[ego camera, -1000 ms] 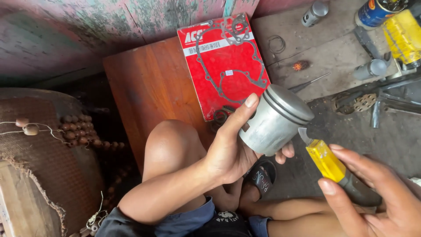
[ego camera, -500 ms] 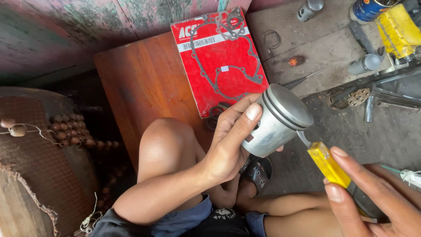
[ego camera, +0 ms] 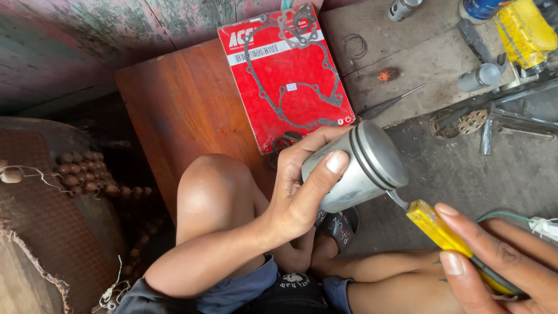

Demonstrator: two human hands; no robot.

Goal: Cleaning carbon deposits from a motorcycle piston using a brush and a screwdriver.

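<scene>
My left hand (ego camera: 302,186) grips a grey metal piston (ego camera: 363,166), its round crown tilted up and to the right, ring grooves showing near the top. My right hand (ego camera: 500,261) holds a yellow-handled screwdriver (ego camera: 442,232) whose metal tip touches the piston's lower right edge. Both sit above my bent knee (ego camera: 215,186) and a dark sandal (ego camera: 340,227).
A red gasket package (ego camera: 285,75) lies on a brown wooden board (ego camera: 174,110). On the concrete floor (ego camera: 430,70) lie a thin rod (ego camera: 386,104), metal parts (ego camera: 459,122), a small cylinder (ego camera: 479,75) and a yellow container (ego camera: 523,32). A beaded seat cover (ego camera: 75,180) is at left.
The view shifted slightly left and down. The screwdriver has moved up so its tip now meets the piston's lower edge, and my left fingers have shifted their grip on the piston.
</scene>
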